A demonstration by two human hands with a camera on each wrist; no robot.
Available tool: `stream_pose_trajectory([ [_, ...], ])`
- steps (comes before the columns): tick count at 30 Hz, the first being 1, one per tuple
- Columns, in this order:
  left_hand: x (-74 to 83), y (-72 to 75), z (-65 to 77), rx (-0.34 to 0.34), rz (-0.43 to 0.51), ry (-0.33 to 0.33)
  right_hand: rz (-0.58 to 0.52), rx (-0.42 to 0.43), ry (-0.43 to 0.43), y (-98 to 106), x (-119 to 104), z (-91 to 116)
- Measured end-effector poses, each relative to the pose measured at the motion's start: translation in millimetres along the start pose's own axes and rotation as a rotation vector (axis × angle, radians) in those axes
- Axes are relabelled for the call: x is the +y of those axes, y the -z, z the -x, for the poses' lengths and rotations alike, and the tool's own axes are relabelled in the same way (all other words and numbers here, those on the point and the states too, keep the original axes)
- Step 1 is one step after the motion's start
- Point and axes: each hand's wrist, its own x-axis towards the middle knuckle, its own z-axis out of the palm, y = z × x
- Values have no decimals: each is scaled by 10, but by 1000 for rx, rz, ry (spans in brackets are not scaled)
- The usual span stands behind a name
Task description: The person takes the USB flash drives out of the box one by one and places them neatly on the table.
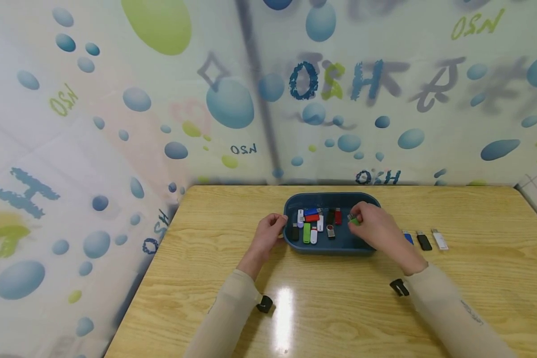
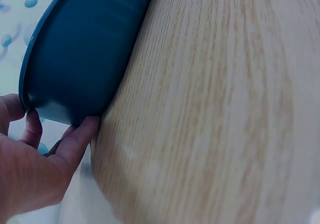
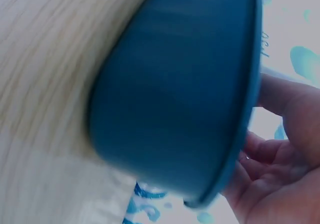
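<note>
A dark blue oval tub [image 1: 333, 250] stands on the table, with several USB sticks lying in its left and middle part. Among them are a green stick [image 1: 306, 232], a red one [image 1: 312, 218] and a black one [image 1: 295, 231]. My left hand [image 1: 268, 232] pinches the tub's left rim between thumb and finger, other fingertips low against its wall. Over the tub's right end, my right hand [image 1: 375, 226] pinches a green USB stick [image 1: 354, 219], its metal plug pointing up and left. In the right wrist view the tub's wall hides those fingertips.
Right of the tub, a blue USB stick [image 1: 408, 238], a black stick [image 1: 424, 241] and a white stick [image 1: 440, 239] lie in a row on the wooden table [image 1: 340, 308]. A patterned curtain [image 1: 268, 99] hangs behind the table's far edge.
</note>
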Motion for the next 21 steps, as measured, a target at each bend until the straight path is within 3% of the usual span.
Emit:
stream_pose_trajectory([
  [13, 6, 6, 2, -5, -2, 14, -14, 93, -41, 389, 251, 280],
  [21, 6, 8, 1, -4, -7, 13, 11, 116, -65, 519, 512, 407],
])
